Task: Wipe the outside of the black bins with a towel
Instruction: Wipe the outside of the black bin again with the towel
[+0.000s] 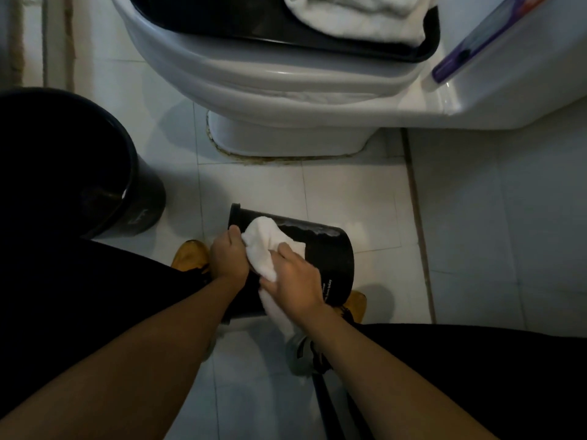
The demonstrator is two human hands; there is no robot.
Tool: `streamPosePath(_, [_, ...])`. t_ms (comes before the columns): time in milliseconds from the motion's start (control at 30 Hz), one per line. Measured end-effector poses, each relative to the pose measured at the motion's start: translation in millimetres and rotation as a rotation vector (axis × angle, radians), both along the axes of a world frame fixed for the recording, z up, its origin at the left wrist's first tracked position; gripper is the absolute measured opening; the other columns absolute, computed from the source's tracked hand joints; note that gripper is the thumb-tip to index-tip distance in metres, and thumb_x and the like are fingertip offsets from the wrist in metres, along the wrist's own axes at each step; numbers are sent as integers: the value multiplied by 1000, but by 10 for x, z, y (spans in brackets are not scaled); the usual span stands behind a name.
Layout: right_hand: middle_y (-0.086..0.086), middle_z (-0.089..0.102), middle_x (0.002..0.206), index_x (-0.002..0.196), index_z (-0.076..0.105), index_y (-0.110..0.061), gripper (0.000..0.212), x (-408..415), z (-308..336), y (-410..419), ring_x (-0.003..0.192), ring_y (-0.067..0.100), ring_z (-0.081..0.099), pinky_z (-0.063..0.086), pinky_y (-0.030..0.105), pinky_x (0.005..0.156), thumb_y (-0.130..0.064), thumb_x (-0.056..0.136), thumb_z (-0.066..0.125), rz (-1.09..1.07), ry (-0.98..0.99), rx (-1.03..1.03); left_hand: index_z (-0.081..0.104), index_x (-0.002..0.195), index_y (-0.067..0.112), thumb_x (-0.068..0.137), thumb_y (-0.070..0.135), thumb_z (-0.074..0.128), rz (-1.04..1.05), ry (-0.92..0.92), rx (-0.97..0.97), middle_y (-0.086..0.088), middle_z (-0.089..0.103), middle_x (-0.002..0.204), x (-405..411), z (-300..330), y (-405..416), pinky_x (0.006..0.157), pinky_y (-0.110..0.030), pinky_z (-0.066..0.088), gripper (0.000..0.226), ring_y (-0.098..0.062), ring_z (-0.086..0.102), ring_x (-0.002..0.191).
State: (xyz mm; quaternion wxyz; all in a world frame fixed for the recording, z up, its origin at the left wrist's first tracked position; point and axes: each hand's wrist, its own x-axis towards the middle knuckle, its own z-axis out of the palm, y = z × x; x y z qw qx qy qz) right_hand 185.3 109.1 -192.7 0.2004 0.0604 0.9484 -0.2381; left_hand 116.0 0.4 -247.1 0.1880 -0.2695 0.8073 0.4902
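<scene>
A small black bin (324, 249) lies tilted on its side over the white tiled floor, between my knees. My left hand (228, 252) grips its left edge and steadies it. A white towel (265, 246) is draped over the bin's outer wall, and my right hand (295, 277) presses it against the bin with fingers curled round the cloth. The towel's tail hangs below my right wrist. A second, larger black bin (95, 173) stands upright at the left.
A white toilet (286, 77) fills the top, with a black tray (317, 39) and folded white towels (352, 14) on its seat. A purple-labelled item (470, 49) lies on the cistern. My yellow shoes (190, 254) flank the small bin.
</scene>
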Motion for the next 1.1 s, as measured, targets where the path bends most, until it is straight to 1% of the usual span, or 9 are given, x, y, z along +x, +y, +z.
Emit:
streamPosePath(100, [7, 55, 123, 123, 59, -13, 44, -126, -12, 42, 101, 28, 61, 53, 39, 78, -36, 87, 67, -37, -5, 25, 50, 67, 12, 103, 26, 35, -9, 12, -2, -12, 56, 73, -2, 64, 2, 66, -31, 41, 42, -24, 52, 72])
streamPosePath(200, [7, 54, 128, 128, 55, -12, 45, -477, 47, 19, 106, 26, 59, 48, 34, 76, -41, 93, 59, -305, -101, 121, 56, 74, 9, 104, 33, 33, -45, -5, -29, -17, 61, 80, 10, 105, 11, 74, -37, 49, 44, -32, 59, 79])
streamPosePath(267, [7, 59, 119, 122, 59, -11, 45, -692, 52, 49, 99, 25, 61, 39, 30, 67, -46, 92, 60, -428, -164, 132, 53, 73, 11, 104, 35, 30, -85, -42, -38, -20, 58, 78, -3, 183, 34, 73, -36, 47, 45, -39, 60, 83])
streamPosePath(400, [8, 66, 104, 114, 65, -10, 46, -637, 181, 285, 82, 22, 58, 39, 27, 66, -49, 89, 61, -418, -228, -20, 60, 95, 0, 104, 32, 27, -200, -130, -116, -23, 61, 95, -105, 331, 29, 80, -36, 45, 47, -36, 59, 92])
streamPosePath(567, [8, 71, 104, 108, 67, -12, 35, -209, 430, 652, 95, 27, 66, 52, 35, 78, -40, 86, 70, -562, -154, -281, 51, 106, 1, 101, 23, 36, -299, -124, -168, -15, 53, 89, -55, 472, -52, 73, -33, 42, 27, -32, 56, 86])
streamPosePath(733, [5, 67, 116, 120, 65, -16, 44, -80, 769, 812, 104, 26, 65, 53, 45, 93, -35, 81, 73, -685, -67, -402, 56, 114, -2, 101, 30, 35, -393, -281, -166, -23, 61, 111, -70, 713, -129, 81, -35, 49, 41, -35, 59, 96])
streamPosePath(833, [12, 57, 118, 119, 66, -16, 39, -49, 996, 864, 100, 29, 63, 54, 43, 90, -32, 85, 73, -635, -52, -277, 54, 124, -5, 102, 36, 35, -407, -367, -177, -24, 59, 118, -57, 836, -144, 74, -33, 44, 50, -37, 59, 102])
streamPosePath(967, [0, 69, 97, 111, 68, -19, 27, 104, 1440, 938, 90, 21, 64, 52, 34, 79, -32, 88, 70, -607, 39, -182, 54, 120, -6, 97, 56, 38, -400, -454, -75, -24, 61, 107, 47, 912, -184, 70, -37, 53, 68, -41, 62, 93])
streamPosePath(1100, [-5, 69, 86, 94, 68, -24, 11, 284, 1716, 1108, 87, 18, 66, 49, 30, 73, -24, 85, 74, -701, 100, -315, 53, 126, -3, 104, 31, 35, -460, -322, -127, -23, 58, 123, 199, 951, -181, 76, -25, 37, 44, -36, 56, 110])
